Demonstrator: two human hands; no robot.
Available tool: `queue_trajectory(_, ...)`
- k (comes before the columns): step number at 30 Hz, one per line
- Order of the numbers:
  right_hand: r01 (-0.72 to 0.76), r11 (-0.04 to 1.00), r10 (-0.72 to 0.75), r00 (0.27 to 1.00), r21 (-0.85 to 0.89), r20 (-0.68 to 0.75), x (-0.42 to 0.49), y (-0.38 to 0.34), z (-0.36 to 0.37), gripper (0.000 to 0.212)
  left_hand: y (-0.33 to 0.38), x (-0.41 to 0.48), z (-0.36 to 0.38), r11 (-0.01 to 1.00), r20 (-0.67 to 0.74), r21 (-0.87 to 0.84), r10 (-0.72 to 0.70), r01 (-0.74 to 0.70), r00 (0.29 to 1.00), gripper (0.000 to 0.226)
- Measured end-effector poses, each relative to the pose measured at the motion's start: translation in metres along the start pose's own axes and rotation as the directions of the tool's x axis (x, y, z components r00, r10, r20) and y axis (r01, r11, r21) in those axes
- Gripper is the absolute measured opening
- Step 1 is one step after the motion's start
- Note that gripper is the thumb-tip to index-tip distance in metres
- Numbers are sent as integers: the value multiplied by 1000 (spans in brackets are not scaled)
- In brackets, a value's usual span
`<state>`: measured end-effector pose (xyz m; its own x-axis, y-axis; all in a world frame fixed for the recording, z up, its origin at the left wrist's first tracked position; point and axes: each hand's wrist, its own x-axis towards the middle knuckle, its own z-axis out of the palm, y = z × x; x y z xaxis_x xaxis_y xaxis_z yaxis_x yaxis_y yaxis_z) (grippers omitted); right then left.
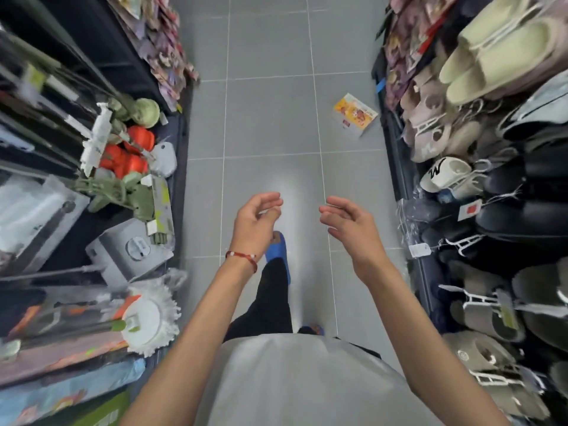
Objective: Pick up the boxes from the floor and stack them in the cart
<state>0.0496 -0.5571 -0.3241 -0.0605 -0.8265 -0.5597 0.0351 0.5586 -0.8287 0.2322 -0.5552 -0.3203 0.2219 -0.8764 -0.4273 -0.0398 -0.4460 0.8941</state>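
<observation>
A: What's nearest?

B: A grey shirt (295, 382), then two bare forearms reaching forward. The left hand (256, 221) has a red string bracelet (242, 258) at the wrist, and its fingers curl loosely with nothing in them. The right hand (347, 221) is also empty, fingers spread and slightly bent. The two hands are apart, palms roughly facing each other.

A: And below them?

B: A dark trouser leg and a blue sandal (278, 250) stepping onto the grey tiled floor (270, 118). A second foot barely shows beside the shirt.

A: Where is the box?

B: One box (355, 114) is in sight, flat on the floor well ahead of the hands, on the right, just beside the foot of the right shelf (396, 155). It is yellow and orange with a pale edge. Its long axis runs diagonally, the far end toward the upper left and the near end toward the lower right.

A: What's on the shelves?

B: The right one is crowded with slippers (491, 59), pale ones farther off and dark ones nearer. The left shelf (181, 142) carries cleaning goods: a white mop head (150, 321), a grey bucket (129, 250), and orange and green items too blurred to count.
</observation>
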Motion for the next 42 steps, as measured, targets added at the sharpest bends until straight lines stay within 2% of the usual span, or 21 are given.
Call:
queue_trajectory(8, 29, 996, -18, 990, 79, -137, 138, -112, 44, 26, 98, 188, 6, 996, 113, 81, 25, -34, 993, 28)
queue_trajectory(13, 9, 991, 20, 978, 136, -207, 208, -164, 52, 24, 146, 282, 27, 991, 177, 136, -5, -20, 984, 27)
queue_trajectory(18, -10, 983, 60, 963, 186, -262, 291, -207, 37, 24, 179, 368, 71, 984, 240, 180, -36, -8, 970, 28)
queue_trajectory(27, -119, 981, 155, 957, 156, -244, 444, -285, -20, 24, 252, 505, 161, 969, 220, 247, -79, 23, 972, 29)
queue_trajectory(34, -185, 971, 221, 934, 148, -282, 531, -325, -41, 23, 288, 591, 212, 960, 244, 269, -141, 73, 960, 29)
queue_trajectory(42, -214, 940, 313, 852, 266, -420, 617, -336, -27, 24, 287, 699, 253, 928, 418, 364, -239, 80, 876, 26)
